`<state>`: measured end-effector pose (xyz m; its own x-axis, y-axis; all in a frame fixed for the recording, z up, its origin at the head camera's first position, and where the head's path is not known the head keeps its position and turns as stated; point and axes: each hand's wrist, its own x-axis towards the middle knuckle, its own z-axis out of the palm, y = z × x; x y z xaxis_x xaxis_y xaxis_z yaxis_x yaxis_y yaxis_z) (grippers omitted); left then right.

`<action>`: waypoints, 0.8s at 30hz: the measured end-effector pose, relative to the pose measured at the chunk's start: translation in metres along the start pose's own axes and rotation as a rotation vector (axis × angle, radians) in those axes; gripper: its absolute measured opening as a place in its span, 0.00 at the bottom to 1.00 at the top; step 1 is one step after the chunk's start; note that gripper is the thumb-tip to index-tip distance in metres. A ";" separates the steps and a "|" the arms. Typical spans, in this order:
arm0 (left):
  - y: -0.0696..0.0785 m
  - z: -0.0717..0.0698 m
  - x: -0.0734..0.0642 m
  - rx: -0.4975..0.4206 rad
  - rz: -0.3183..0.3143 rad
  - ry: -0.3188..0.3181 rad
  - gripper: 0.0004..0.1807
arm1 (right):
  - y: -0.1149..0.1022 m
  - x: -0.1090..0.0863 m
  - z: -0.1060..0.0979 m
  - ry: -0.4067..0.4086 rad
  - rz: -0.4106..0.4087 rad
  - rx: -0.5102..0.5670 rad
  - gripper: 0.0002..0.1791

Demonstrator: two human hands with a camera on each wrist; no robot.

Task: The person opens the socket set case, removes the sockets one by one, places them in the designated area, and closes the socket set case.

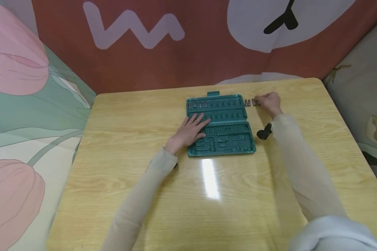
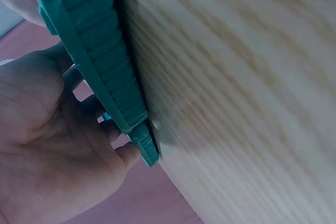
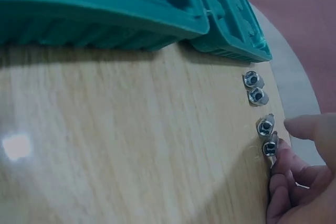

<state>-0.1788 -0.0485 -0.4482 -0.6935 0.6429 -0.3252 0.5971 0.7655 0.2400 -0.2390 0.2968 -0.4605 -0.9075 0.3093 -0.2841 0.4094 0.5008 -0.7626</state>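
A green molded tool case [image 1: 229,139] lies opened flat on the table. Several small metal sockets [image 1: 200,104] stand in the left end of its far row. My left hand [image 1: 188,134] rests on the case's left side, fingers spread; in the left wrist view, the palm [image 2: 42,124] is beside the case wall [image 2: 105,51]. Right of the case, loose sockets [image 3: 255,96] stand on the table in a line. My right hand [image 1: 270,103] is at the line's right end. In the right wrist view its bent fingers touch the end socket [image 3: 270,148], while the thumb [image 3: 304,127] stays apart from it.
The wooden table [image 1: 128,139] ends close behind the case, against a red patterned cloth [image 1: 163,66]. A dark device [image 1: 264,132] hangs at my right wrist. Light glares off the tabletop in front of the case.
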 end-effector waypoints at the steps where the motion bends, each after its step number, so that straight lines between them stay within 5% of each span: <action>1: 0.000 0.001 0.000 0.000 -0.001 0.000 0.34 | 0.001 0.000 0.000 -0.007 0.002 -0.002 0.27; 24: 0.000 0.000 -0.002 -0.018 0.005 0.011 0.34 | 0.003 -0.007 -0.003 -0.015 -0.026 -0.007 0.25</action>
<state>-0.1775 -0.0501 -0.4473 -0.6949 0.6471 -0.3136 0.5933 0.7624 0.2584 -0.2314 0.2989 -0.4591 -0.9193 0.2839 -0.2726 0.3859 0.5143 -0.7659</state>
